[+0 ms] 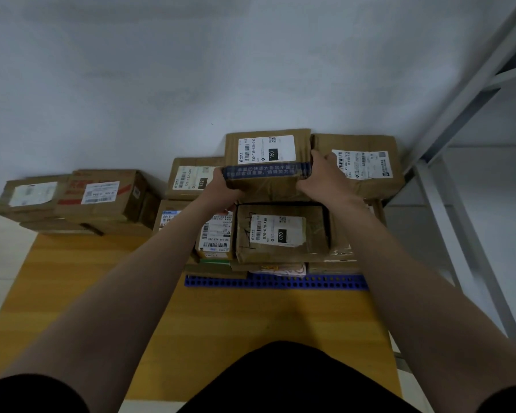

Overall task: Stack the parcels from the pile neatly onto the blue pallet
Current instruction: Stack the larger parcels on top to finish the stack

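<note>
A brown cardboard parcel (pixel 265 150) with a white label marked 150 and a blue tape band is at the top of the stack on the blue pallet (pixel 276 282). My left hand (pixel 225 186) grips its left side and my right hand (pixel 325 174) grips its right side. Below it lies a parcel marked 070 (pixel 282 232), with a small labelled parcel (pixel 216 236) to its left. A wide parcel (pixel 361 163) sits just right of the held one, and a parcel marked 122 (pixel 191 177) is to its left.
The remaining pile (pixel 72 198) of a few brown parcels sits at the left on the yellow-brown table (pixel 102 287). A grey metal rack frame (pixel 459 180) rises at the right, close to the stack. A white wall stands behind.
</note>
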